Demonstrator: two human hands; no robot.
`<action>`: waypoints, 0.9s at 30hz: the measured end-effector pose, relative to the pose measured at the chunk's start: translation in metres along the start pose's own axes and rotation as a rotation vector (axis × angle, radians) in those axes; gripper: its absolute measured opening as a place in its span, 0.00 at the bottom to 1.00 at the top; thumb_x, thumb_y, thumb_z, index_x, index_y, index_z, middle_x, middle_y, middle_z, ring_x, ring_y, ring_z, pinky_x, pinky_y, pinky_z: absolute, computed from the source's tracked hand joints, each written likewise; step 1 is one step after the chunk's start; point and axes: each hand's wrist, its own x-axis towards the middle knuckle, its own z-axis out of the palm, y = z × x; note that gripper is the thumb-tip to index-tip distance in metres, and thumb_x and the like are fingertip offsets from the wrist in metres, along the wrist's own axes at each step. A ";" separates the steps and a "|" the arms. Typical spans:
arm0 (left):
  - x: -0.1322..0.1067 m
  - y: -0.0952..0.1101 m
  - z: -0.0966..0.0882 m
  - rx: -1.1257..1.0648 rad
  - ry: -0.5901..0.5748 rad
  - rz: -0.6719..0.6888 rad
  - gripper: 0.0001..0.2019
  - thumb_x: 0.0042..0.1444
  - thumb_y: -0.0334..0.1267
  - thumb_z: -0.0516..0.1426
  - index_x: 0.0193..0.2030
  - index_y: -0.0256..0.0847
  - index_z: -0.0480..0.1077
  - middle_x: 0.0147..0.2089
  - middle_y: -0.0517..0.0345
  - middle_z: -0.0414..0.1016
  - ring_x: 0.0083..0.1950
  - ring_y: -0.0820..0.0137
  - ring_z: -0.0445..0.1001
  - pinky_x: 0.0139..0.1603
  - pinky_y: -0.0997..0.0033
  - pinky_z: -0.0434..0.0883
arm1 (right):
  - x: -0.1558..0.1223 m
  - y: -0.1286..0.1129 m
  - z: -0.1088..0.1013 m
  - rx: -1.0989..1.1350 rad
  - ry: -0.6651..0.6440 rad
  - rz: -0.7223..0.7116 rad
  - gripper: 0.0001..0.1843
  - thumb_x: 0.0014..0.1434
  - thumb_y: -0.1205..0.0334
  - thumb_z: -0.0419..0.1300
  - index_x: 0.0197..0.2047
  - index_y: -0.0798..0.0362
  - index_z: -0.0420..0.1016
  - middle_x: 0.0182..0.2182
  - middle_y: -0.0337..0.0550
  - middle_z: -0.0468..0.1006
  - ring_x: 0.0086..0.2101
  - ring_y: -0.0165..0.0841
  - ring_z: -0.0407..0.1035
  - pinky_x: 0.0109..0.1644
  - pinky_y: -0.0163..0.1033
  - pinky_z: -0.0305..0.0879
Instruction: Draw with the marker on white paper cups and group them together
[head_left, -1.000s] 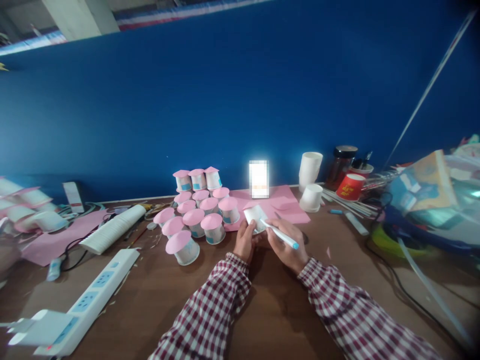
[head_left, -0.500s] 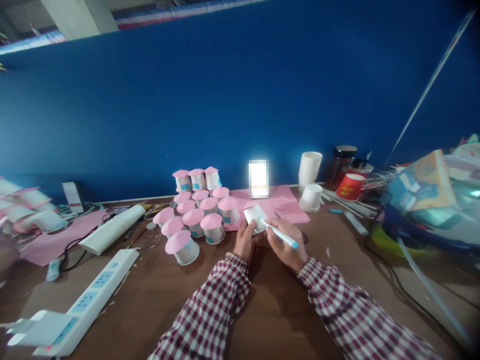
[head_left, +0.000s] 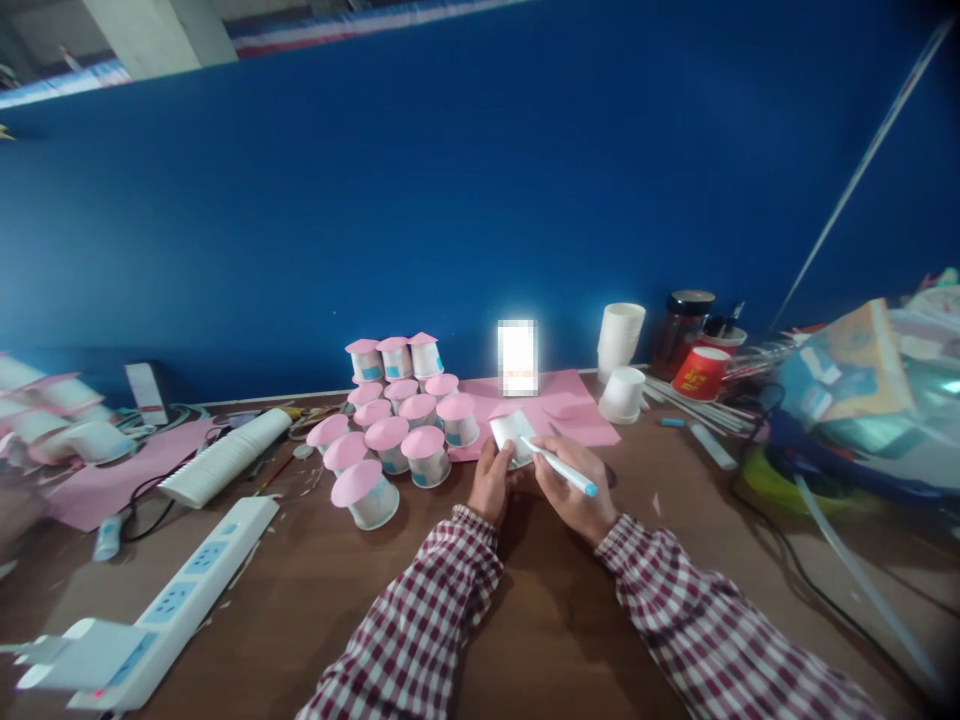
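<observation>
My left hand (head_left: 491, 485) is closed around a small white paper cup (head_left: 510, 427), tilted on its side over the table. A white marker (head_left: 566, 472) with a light blue end is gripped in my right hand (head_left: 576, 500). Its tip meets the cup's side, or lies very near it; I cannot tell which. Left of my hands stand several upturned paper cups (head_left: 375, 508) with blue marks, each topped by a pink paper cone (head_left: 356, 484). Beyond the hands lies a pink paper sheet (head_left: 592, 412).
A stack of white cups (head_left: 619, 335) and an upturned white cup (head_left: 621, 397) stand right of the sheet, near a red cup (head_left: 700, 374) and dark-lidded jar (head_left: 681, 330). A power strip (head_left: 210, 570) and a lying cup stack (head_left: 225, 458) occupy the left. A blurred hand (head_left: 22, 510) shows far left.
The cup in my left hand has shifted very slightly to the right. The marker stays at its side, and both hands keep their hold.
</observation>
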 end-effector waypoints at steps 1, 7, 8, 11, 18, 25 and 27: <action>0.000 0.000 0.000 0.000 -0.001 0.001 0.18 0.51 0.44 0.60 0.46 0.39 0.65 0.44 0.51 0.71 0.43 0.67 0.72 0.42 0.67 0.72 | 0.000 0.000 0.000 -0.005 0.001 -0.002 0.09 0.61 0.63 0.52 0.41 0.54 0.72 0.34 0.45 0.78 0.36 0.33 0.72 0.42 0.37 0.69; 0.001 -0.001 0.001 -0.007 0.011 -0.011 0.19 0.49 0.44 0.60 0.45 0.38 0.65 0.41 0.53 0.72 0.40 0.68 0.73 0.39 0.68 0.72 | 0.000 0.001 0.000 -0.015 0.000 0.005 0.09 0.61 0.62 0.52 0.41 0.54 0.72 0.34 0.45 0.78 0.35 0.33 0.72 0.41 0.38 0.70; 0.001 -0.001 0.001 -0.011 0.009 -0.011 0.19 0.49 0.44 0.60 0.46 0.38 0.65 0.41 0.53 0.72 0.40 0.68 0.73 0.39 0.69 0.72 | 0.000 0.001 0.000 -0.014 -0.001 0.007 0.10 0.61 0.62 0.52 0.41 0.54 0.72 0.34 0.46 0.78 0.35 0.33 0.73 0.41 0.38 0.70; 0.001 -0.002 0.001 -0.019 0.005 -0.010 0.19 0.49 0.44 0.60 0.46 0.39 0.65 0.41 0.53 0.72 0.39 0.69 0.73 0.38 0.70 0.71 | 0.000 0.000 0.000 -0.013 0.000 0.011 0.10 0.62 0.61 0.51 0.41 0.53 0.72 0.33 0.46 0.78 0.35 0.33 0.73 0.41 0.38 0.70; 0.001 -0.002 0.001 -0.002 0.004 -0.010 0.19 0.49 0.45 0.60 0.45 0.38 0.65 0.39 0.55 0.72 0.35 0.71 0.72 0.34 0.72 0.69 | 0.000 0.002 0.001 -0.019 0.006 0.002 0.09 0.61 0.63 0.52 0.41 0.54 0.72 0.33 0.45 0.77 0.36 0.34 0.72 0.42 0.38 0.69; 0.003 -0.006 -0.002 0.029 -0.010 0.016 0.18 0.51 0.45 0.59 0.46 0.39 0.65 0.41 0.55 0.72 0.36 0.71 0.71 0.32 0.74 0.68 | -0.002 0.004 0.001 -0.022 0.006 0.011 0.09 0.61 0.62 0.53 0.41 0.54 0.72 0.34 0.45 0.78 0.36 0.33 0.72 0.42 0.37 0.69; 0.003 -0.006 -0.003 0.038 -0.012 0.020 0.18 0.51 0.45 0.59 0.46 0.39 0.65 0.41 0.55 0.72 0.37 0.70 0.72 0.34 0.72 0.69 | -0.001 0.003 0.001 -0.027 0.003 0.008 0.09 0.61 0.62 0.52 0.41 0.54 0.72 0.34 0.45 0.78 0.36 0.33 0.72 0.42 0.38 0.69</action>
